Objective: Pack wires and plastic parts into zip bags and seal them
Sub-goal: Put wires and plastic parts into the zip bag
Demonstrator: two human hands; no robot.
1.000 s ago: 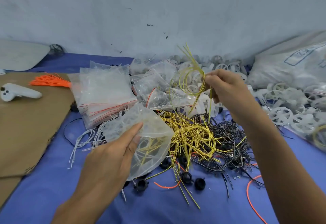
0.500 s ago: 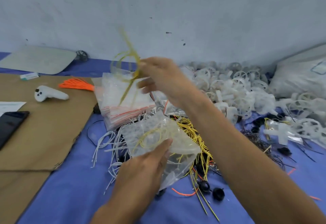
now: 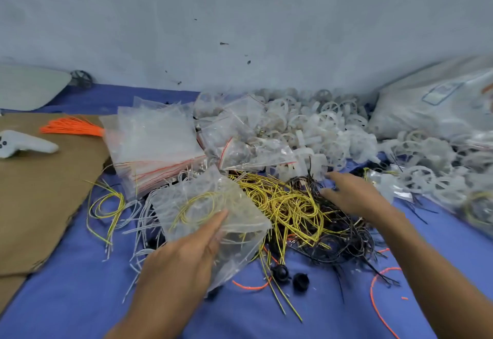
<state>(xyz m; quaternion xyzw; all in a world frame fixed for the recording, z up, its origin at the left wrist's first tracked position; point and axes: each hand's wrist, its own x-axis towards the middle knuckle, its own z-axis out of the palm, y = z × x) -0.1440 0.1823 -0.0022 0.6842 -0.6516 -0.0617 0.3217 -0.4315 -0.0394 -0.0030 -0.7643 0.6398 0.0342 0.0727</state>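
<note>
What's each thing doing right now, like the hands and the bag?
Zip bag, held up, yellow wire coil inside.
Left hand, gripping that bag.
Right hand, open, empty, by black wires.
Spare bags, stacked flat.
Yellow wires, loose tangled pile.
White plastic parts, heaped loose.

2 bare arms show in the lower half of the frame. The left hand [image 3: 184,256] and its forearm [image 3: 144,317] sit at lower centre, uncovered down to the bottom edge. The right hand [image 3: 354,197], centre right, is blurred at the fingertips; its forearm [image 3: 440,280], likewise uncovered, fills the lower right corner.
</note>
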